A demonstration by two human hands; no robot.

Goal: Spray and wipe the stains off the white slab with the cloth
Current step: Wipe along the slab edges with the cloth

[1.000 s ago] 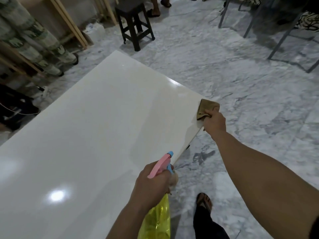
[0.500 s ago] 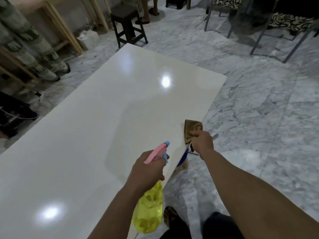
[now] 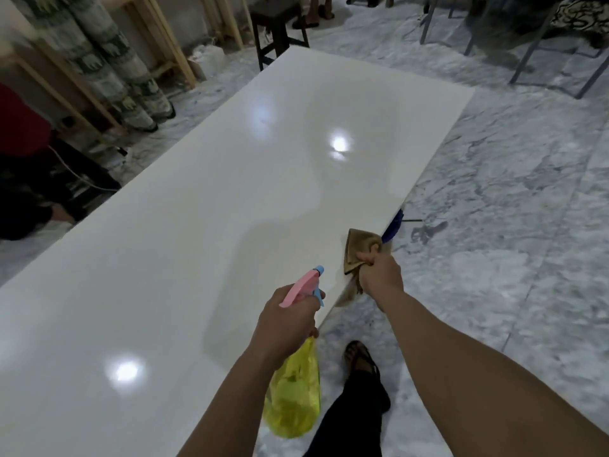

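Note:
The glossy white slab (image 3: 204,245) runs from the near left to the far right and shows lamp glare; I make out no stains on it. My left hand (image 3: 286,321) grips a yellow spray bottle (image 3: 295,394) by its pink and blue head, nozzle pointing over the slab's right edge. My right hand (image 3: 380,275) clutches a bunched brown cloth (image 3: 357,249) against the slab's right edge, just ahead of the bottle.
Marble floor (image 3: 494,225) spreads to the right. A blue object (image 3: 393,227) pokes out under the slab's edge. My sandalled foot (image 3: 359,357) stands beside the slab. A dark stool (image 3: 276,24), wooden frames and another person's legs lie beyond; metal chair legs (image 3: 527,57) at far right.
My right hand has pulled the cloth back along the slab's right edge towards me. The view has shifted, showing more of the slab's far end. The spray bottle stays in my left hand.

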